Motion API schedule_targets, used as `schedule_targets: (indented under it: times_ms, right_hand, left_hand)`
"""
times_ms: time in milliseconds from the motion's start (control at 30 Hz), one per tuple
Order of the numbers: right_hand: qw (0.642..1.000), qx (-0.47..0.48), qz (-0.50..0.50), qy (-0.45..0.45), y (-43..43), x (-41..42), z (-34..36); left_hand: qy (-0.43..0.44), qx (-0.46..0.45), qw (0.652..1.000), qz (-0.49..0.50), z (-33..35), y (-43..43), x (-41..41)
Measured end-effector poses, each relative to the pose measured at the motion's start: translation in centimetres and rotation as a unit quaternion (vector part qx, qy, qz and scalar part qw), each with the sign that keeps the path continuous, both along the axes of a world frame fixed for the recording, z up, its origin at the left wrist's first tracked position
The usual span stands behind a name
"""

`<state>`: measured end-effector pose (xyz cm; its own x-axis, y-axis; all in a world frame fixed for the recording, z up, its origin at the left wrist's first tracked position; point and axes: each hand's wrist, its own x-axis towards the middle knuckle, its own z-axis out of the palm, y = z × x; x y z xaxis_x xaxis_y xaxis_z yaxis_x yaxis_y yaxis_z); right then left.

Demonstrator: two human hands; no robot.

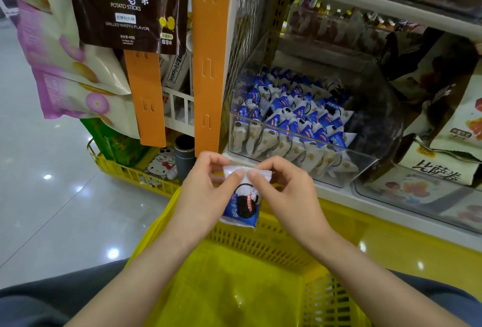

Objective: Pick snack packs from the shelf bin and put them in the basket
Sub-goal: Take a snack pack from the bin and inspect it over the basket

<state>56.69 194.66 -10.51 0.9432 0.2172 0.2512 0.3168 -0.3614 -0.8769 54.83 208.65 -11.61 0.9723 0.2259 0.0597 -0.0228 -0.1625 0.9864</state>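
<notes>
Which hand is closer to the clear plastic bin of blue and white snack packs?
Right. The right hand is just below the clear plastic bin's front wall; the left hand is further left, beneath the orange strip.

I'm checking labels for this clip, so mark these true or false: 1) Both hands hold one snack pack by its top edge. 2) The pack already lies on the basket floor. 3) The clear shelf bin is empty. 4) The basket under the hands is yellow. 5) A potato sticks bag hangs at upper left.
1) True: the left hand and the right hand pinch the top seam of one snack pack.
2) False: the pack hangs in the air above the yellow basket, held by both hands.
3) False: the clear shelf bin holds many blue and white packs.
4) True.
5) True: the potato sticks bag hangs at upper left.
</notes>
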Motion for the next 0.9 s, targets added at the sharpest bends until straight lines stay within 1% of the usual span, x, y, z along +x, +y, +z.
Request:
schedule_targets:
  times_ms: [67,100,133,167,233,300,400,467,533,600,667,733,800,900]
  right_hand:
    - [0.996,0.054,-0.030,0.065,-0.02,0.36,-0.16]
    - [0.992,0.077,-0.039,0.090,-0.08,0.53,-0.23]
    - [0.989,0.094,-0.045,0.108,-0.09,0.66,-0.26]
    - [0.985,0.110,-0.049,0.120,-0.11,0.74,-0.28]
    - [0.978,0.142,-0.039,0.146,-0.12,0.80,-0.36]
    - [0.973,0.157,0.001,0.170,-0.01,0.68,-0.40]
    - [0.981,0.108,0.059,0.147,0.30,0.49,-0.31]
    - [0.985,0.086,0.078,0.129,0.54,0.35,-0.15]
    - [0.987,0.078,0.080,0.119,0.62,0.25,-0.15]
    - [0.990,0.068,0.068,0.102,0.64,0.10,-0.35]
    - [0.991,0.079,0.053,0.093,0.72,-0.04,-0.53]
    - [0.992,0.082,0.040,0.084,0.74,-0.11,-0.53]
    - [0.996,0.053,0.033,0.065,0.62,-0.09,-0.48]
    - [0.998,0.017,0.028,0.057,0.50,-0.07,-0.49]
  left_hand:
    - [-0.047,0.107,0.993,0.021,-0.20,0.05,-0.14]
    - [-0.074,0.162,0.984,0.013,-0.20,-0.03,-0.30]
    - [-0.093,0.199,0.976,-0.001,-0.29,-0.17,-0.43]
    - [-0.096,0.212,0.973,-0.018,-0.37,-0.32,-0.57]
    - [-0.065,0.186,0.979,-0.048,-0.65,-0.52,-0.69]
    - [-0.027,0.138,0.988,-0.059,-0.80,-0.52,-0.45]
    - [0.025,0.009,0.998,-0.052,-0.51,-0.48,0.08]
    - [0.059,-0.081,0.994,-0.049,-0.32,-0.56,0.18]
    - [0.086,-0.133,0.986,-0.045,-0.17,-0.70,0.15]
    - [0.091,-0.171,0.980,-0.044,-0.05,-0.75,0.14]
    - [0.085,-0.189,0.977,-0.046,0.13,-0.66,0.13]
    - [0.072,-0.180,0.979,-0.058,0.17,-0.60,0.06]
    - [0.063,-0.159,0.982,-0.074,0.10,-0.64,-0.08]
    - [0.063,-0.154,0.984,-0.061,-0.04,-0.75,-0.14]
